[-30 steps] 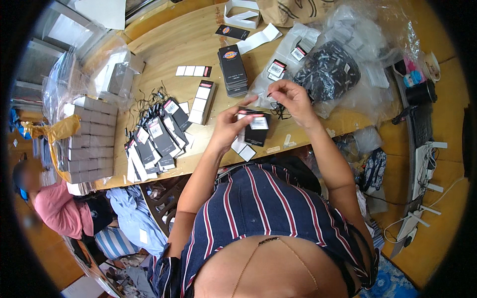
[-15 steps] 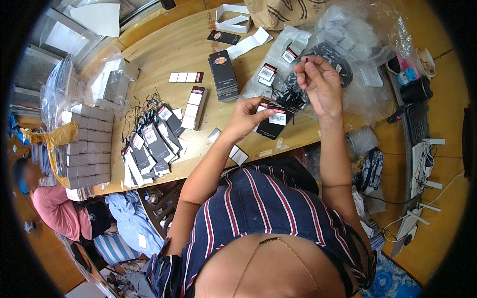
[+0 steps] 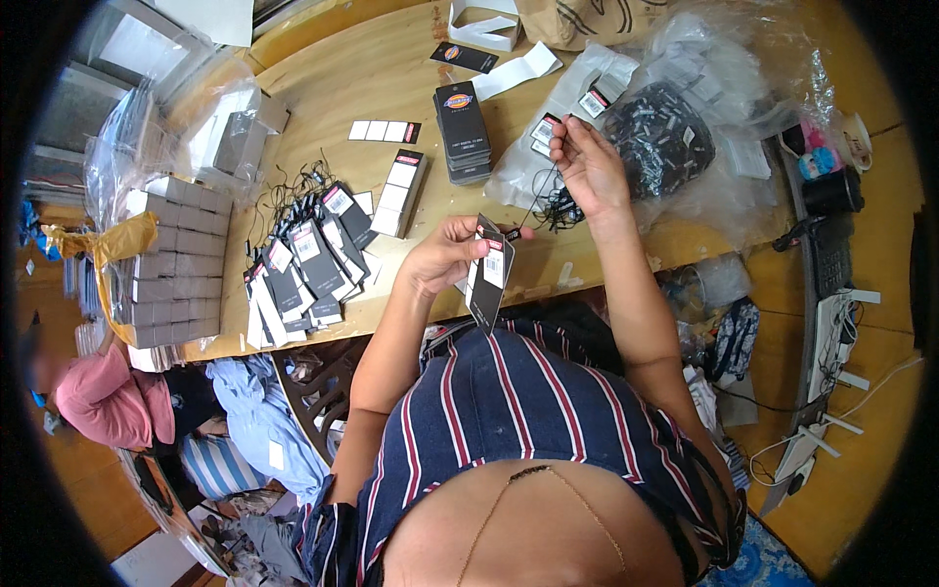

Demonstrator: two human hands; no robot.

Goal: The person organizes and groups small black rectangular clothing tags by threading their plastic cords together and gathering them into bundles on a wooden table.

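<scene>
My left hand [image 3: 445, 256] pinches a black hang tag [image 3: 486, 293] that carries a white barcode sticker with a red band, held on edge over the table's near side. By the tag's upper corner is a small black piece, perhaps part of a cord. Raised to the right, my right hand [image 3: 594, 168] has thumb and fingertips closed on a small dark end, apparently of a black cord. Below it lies a tangle of black tag cords [image 3: 556, 207]. Tags with cords [image 3: 305, 256] overlap in a heap at the left, beside a stack of white labels [image 3: 399, 194].
A stack of black tags [image 3: 462, 132] stands at the table's middle. Clear plastic holding black cords [image 3: 660, 142] spreads at the right. White boxes [image 3: 176, 269] are piled at the left edge. A person in a pink top [image 3: 112, 396] sits beyond them. A telephone [image 3: 829, 245] is far right.
My left hand has moved left and down, turning the tag from nearly flat to upright on edge. My right hand has shifted left, its fingertips still pinched. The whole view has shifted slightly.
</scene>
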